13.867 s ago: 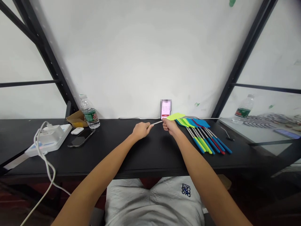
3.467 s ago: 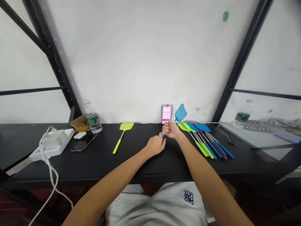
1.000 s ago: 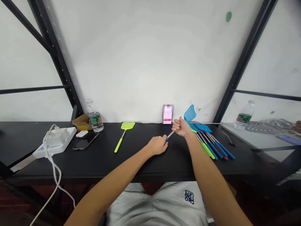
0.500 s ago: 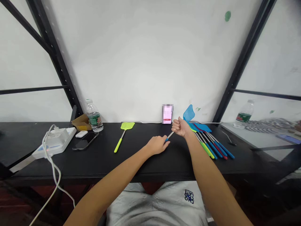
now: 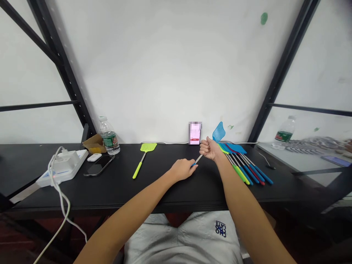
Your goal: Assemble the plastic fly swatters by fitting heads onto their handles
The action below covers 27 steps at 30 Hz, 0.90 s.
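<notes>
A blue fly swatter (image 5: 219,132) is held between my two hands above the black tabletop, tilted up to the right. My left hand (image 5: 182,169) is closed around its blue handle, most of which the fingers hide. My right hand (image 5: 209,148) grips the metal rod near the mesh head, fingers curled. A bare stretch of rod shows between the hands. Beyond my right wrist lies a fanned row of several fly swatters (image 5: 242,165) in green, blue and red. A lime-green fly swatter (image 5: 141,161) lies by itself left of my hands.
A lit phone (image 5: 195,134) leans upright against the wall. At left are a water bottle (image 5: 109,136), a small cardboard box (image 5: 95,143), a white case (image 5: 94,157), a dark phone (image 5: 99,165) and a power strip (image 5: 63,168) with cables. A short cable (image 5: 268,162) lies at right.
Earlier my hands held a lime-green swatter; one now lies at left. My hands have drawn apart along the blue swatter, my right moving toward its head, exposing the rod. Little differs over the last second.
</notes>
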### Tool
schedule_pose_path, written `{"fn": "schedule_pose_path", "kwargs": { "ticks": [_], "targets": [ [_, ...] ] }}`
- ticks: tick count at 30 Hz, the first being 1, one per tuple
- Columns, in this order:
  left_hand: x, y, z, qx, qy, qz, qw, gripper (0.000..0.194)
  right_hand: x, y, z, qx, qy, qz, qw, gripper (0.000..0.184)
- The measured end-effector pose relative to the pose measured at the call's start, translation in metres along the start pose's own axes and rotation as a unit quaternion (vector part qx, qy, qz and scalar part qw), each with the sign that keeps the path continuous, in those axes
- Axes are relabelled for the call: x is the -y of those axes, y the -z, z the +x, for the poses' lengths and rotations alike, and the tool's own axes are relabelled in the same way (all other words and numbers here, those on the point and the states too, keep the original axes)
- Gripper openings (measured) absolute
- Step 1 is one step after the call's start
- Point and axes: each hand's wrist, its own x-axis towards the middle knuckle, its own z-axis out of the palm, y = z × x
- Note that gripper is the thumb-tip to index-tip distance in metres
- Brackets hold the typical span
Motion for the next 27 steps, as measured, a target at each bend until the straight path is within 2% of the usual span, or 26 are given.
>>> {"fn": "schedule_pose_path", "kwargs": {
  "ticks": [14, 27],
  "targets": [
    [-0.0002, -0.0006, -0.0002, -0.004, -0.007, -0.002, 1.0, 0.039, -0.0004, -0.0014, -0.0007, 0.005, -0.009, -0.026, 1.0, 0.046],
    [0.0006, -0.0017, -0.0007, 0.001, -0.033, 0.024, 0.999, 0.043, -0.0012, 0.0063, 0.0058, 0.02, -0.033, -0.034, 0.999, 0.048]
  ]
}}
